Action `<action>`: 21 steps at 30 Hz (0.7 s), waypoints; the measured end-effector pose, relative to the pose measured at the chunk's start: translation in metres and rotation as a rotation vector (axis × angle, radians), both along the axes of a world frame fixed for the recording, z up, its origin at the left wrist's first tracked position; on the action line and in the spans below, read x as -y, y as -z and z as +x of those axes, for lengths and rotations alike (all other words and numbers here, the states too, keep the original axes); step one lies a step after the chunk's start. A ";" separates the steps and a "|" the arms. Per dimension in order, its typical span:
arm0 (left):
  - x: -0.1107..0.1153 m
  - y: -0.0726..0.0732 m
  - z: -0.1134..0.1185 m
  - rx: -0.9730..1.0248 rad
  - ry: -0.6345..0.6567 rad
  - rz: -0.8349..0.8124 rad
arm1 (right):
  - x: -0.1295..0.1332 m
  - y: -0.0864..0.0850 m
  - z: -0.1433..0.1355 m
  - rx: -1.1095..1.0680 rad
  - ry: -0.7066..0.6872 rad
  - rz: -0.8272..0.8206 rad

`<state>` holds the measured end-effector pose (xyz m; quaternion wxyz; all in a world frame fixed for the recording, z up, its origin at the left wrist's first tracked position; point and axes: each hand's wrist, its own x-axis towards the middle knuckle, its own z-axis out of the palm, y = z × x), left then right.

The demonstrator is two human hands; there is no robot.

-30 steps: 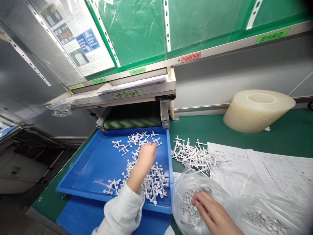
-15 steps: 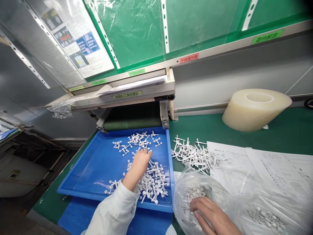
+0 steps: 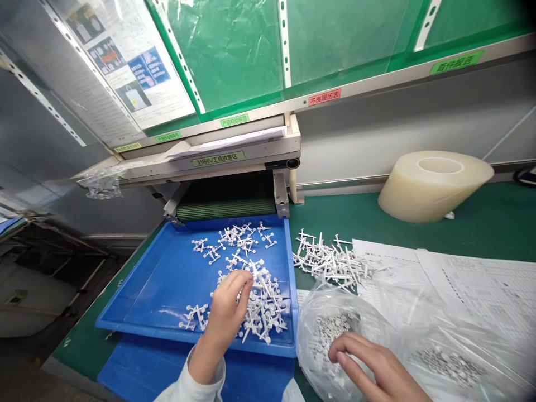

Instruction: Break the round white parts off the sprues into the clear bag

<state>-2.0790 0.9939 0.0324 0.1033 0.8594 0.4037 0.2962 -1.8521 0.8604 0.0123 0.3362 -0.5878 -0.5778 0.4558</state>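
Observation:
My left hand [image 3: 226, 312] reaches into a blue tray [image 3: 163, 285] and its curled fingers rest on a heap of small white plastic sprue parts [image 3: 263, 304]. Whether it grips one is hard to tell. More of these white parts [image 3: 238, 240] lie scattered at the tray's far end. My right hand [image 3: 372, 368] lies with spread fingers on a clear plastic bag [image 3: 335, 329] that holds many tiny white pieces. A second pile of white sprues [image 3: 330, 259] sits on the green mat right of the tray.
A ribbed conveyor outlet [image 3: 226, 204] opens over the tray's far edge. A big roll of clear film [image 3: 435, 187] lies at the back right. Printed sheets [image 3: 460, 273] lie under the bag. A second blue tray [image 3: 146, 368] sits under the first.
My left hand has drawn back from the far scattered parts toward me, dragging parts onto the near heap. My right hand shifted slightly on the bag.

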 end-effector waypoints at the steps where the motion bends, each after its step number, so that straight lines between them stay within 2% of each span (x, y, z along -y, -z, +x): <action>1: 0.010 -0.005 0.003 0.046 0.030 0.028 | -0.004 -0.002 -0.001 -0.080 0.001 -0.036; 4: 0.038 -0.017 0.015 0.164 0.181 0.132 | -0.017 -0.009 -0.004 -0.386 0.033 -0.110; 6: 0.052 -0.023 0.024 0.204 0.297 0.176 | -0.025 -0.013 -0.005 -0.531 0.099 -0.105; 9: 0.065 -0.023 0.032 0.206 0.425 0.202 | -0.031 -0.020 -0.006 -0.599 0.141 -0.077; 12: 0.071 -0.014 0.035 0.230 0.437 0.207 | -0.029 -0.028 -0.005 -0.602 0.096 -0.111; 14: 0.072 -0.007 0.037 0.340 0.333 0.106 | -0.026 -0.033 -0.005 -0.629 0.126 -0.150; 17: 0.073 0.000 0.046 0.490 0.176 -0.218 | -0.021 -0.037 -0.006 -0.725 0.210 -0.206; 19: 0.075 0.003 0.056 0.551 0.183 -0.388 | -0.018 -0.037 -0.008 -0.763 0.240 -0.219; 21: 0.077 0.007 0.067 0.667 0.204 -0.446 | -0.015 -0.036 -0.008 -0.755 0.220 -0.211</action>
